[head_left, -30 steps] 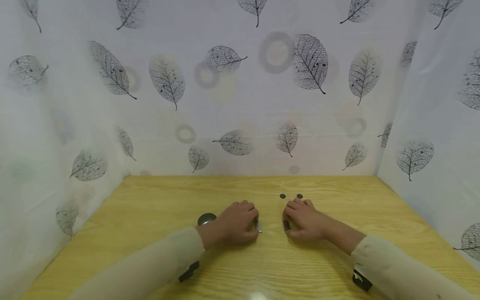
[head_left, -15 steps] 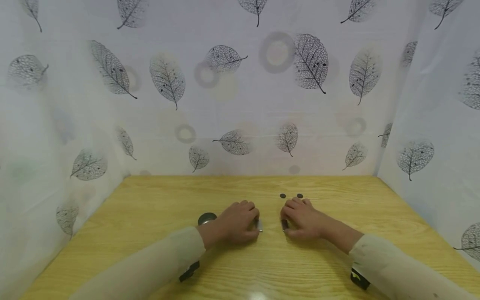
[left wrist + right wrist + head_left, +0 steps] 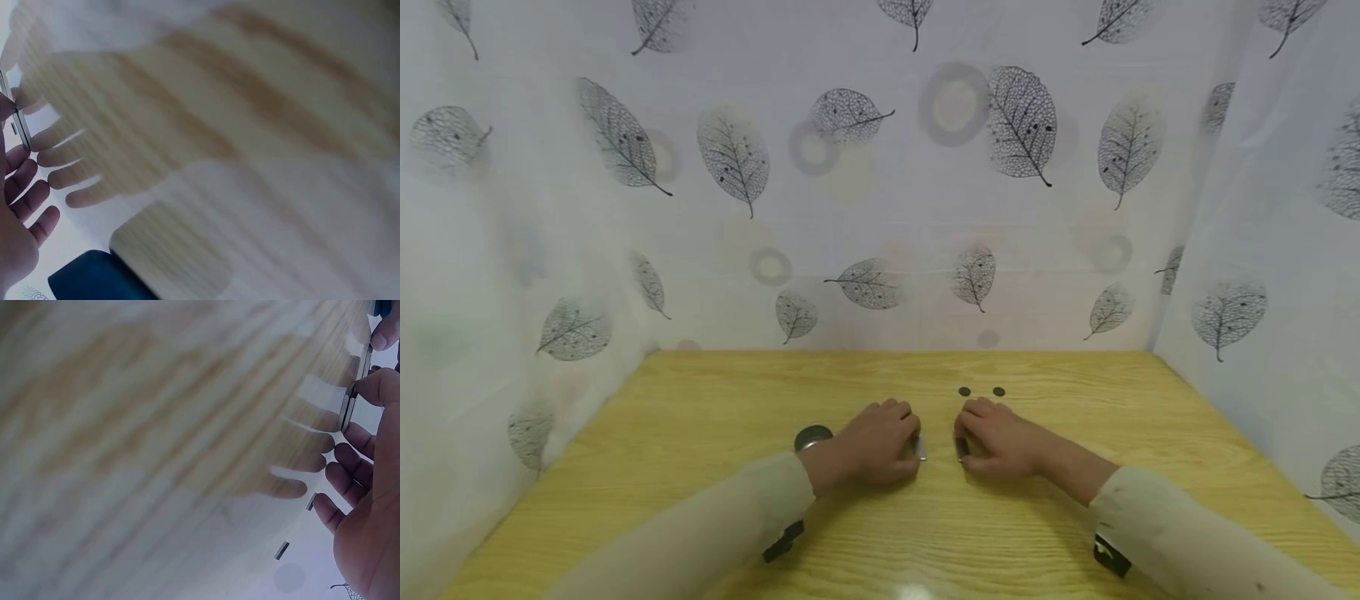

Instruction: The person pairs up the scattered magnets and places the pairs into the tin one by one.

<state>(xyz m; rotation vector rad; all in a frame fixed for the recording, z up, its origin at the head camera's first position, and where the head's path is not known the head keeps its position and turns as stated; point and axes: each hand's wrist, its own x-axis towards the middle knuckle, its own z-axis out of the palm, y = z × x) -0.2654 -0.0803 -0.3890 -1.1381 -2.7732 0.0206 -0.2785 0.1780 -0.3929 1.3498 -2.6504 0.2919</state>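
In the head view my left hand (image 3: pixel 880 443) lies low over the table, pinching a thin, flat silvery piece (image 3: pixel 922 448) by its edges. Opposite it, my right hand (image 3: pixel 1003 442) pinches a second thin, flat piece (image 3: pixel 961 449), dark on top with a pale edge. A narrow gap of tabletop separates the two pieces. Seen edge-on in the right wrist view, the right hand's piece (image 3: pixel 348 409) sits between thumb and index finger, close over the table. The left wrist view catches the left hand's piece (image 3: pixel 23 130) side-on; the palm hides most of it from above.
Two small dark discs (image 3: pixel 964 391) lie on the wooden table (image 3: pixel 880 533) just beyond the right hand. Behind the left wrist stands a round dark-topped thing (image 3: pixel 813 436) with a silvery side, partly covered by the arm. Leaf-patterned white cloth (image 3: pixel 880 208) encloses the back and sides.
My right hand has slid left with its flat piece, narrowing the gap between the two pieces. The left hand has shifted very slightly right. Discs stay put.
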